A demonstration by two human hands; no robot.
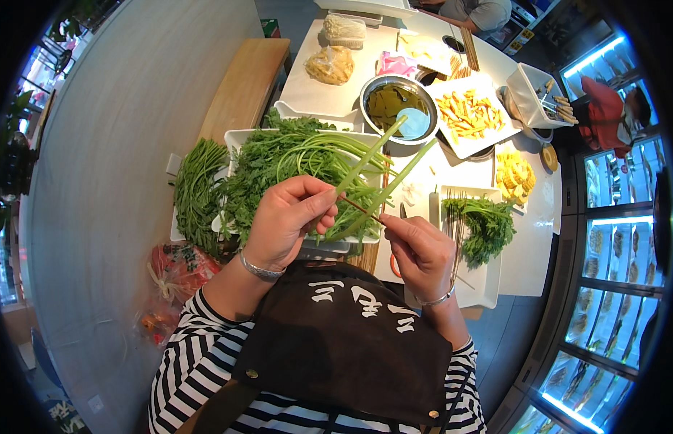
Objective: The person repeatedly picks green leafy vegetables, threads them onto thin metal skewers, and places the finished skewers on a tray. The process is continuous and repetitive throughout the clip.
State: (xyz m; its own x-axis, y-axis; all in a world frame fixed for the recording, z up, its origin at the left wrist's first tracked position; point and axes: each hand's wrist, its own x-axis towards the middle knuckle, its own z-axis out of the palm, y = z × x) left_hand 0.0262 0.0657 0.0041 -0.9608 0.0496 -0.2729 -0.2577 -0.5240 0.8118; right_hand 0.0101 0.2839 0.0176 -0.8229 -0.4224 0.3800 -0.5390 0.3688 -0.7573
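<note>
My left hand (296, 219) pinches a long green vegetable stalk (369, 157) between thumb and fingers. In my right hand (420, 252) is one end of a thin dark skewer (360, 205), which runs across to the stalk at my left fingertips. A second green stalk (404, 172) crosses the skewer close to my right fingertips. Beneath and beyond the hands, a white tray (236, 138) holds a heap of leafy greens (293, 149). Right of my right hand, skewered greens (485, 225) lie on a white tray (491, 282), their skewers pointing towards me.
A steel bowl of dark strips in liquid (400, 108), a tray of orange-yellow sticks (469, 116) and corn pieces (514, 176) stand beyond. A wall (114, 135) rises at left. One person (472, 13) sits across the table; another (607, 116) is by the lit cabinets.
</note>
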